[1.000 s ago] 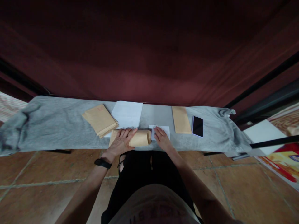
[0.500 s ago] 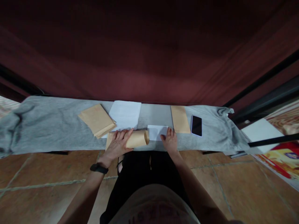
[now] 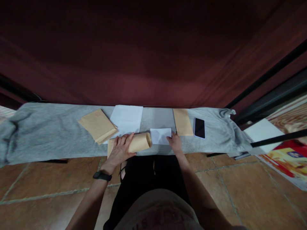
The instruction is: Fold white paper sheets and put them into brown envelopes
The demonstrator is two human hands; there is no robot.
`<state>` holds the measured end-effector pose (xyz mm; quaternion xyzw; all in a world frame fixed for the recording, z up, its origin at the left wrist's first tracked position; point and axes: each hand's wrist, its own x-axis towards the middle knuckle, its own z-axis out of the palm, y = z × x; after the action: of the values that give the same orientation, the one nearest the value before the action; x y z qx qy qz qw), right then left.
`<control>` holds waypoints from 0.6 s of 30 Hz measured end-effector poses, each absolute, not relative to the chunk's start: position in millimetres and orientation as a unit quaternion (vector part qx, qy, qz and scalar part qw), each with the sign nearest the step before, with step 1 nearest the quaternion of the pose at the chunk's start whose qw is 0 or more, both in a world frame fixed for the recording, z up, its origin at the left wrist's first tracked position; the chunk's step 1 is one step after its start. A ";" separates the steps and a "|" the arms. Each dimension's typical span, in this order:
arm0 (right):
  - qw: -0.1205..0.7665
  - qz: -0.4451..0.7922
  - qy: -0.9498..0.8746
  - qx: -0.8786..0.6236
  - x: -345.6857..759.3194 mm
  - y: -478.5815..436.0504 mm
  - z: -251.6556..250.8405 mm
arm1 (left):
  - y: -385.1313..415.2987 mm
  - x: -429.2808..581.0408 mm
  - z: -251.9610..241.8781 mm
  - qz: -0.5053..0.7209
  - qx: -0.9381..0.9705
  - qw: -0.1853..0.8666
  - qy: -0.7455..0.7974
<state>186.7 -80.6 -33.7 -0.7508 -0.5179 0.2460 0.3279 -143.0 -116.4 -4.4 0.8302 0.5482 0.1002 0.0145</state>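
Note:
My left hand point(image 3: 122, 149) grips a brown paper envelope point(image 3: 140, 143) at the bench's near edge, thumb on the near side and fingers across the top. The envelope's mouth bulges open towards the right. Just beyond that mouth lies a small folded white paper point(image 3: 160, 136). Its right edge is pinched by my right hand point(image 3: 175, 143), whose fingers are curled and partly hidden.
A stack of brown envelopes point(image 3: 97, 125) overlaps white sheets point(image 3: 127, 115) at the left. To the right lie a single brown envelope point(image 3: 183, 122) and a phone point(image 3: 199, 128). Grey cloth point(image 3: 55, 134) covers the narrow bench, with a dark red surface point(image 3: 153, 80) behind it.
My right hand has moved from lying over the white paper to its right edge, and its fingers have curled in. My left hand stays on the envelope. The view has shifted slightly.

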 end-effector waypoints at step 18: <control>0.450 0.344 -0.518 -0.641 184.0 -120.1 -28.4 | -114.2 -144.0 -14.2 0.110 0.826 0.060 0.550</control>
<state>184.0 -120.1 -28.4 -0.6408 -0.5184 0.3437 0.4499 -144.0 -114.2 -14.2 0.8257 0.5498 0.1104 0.0603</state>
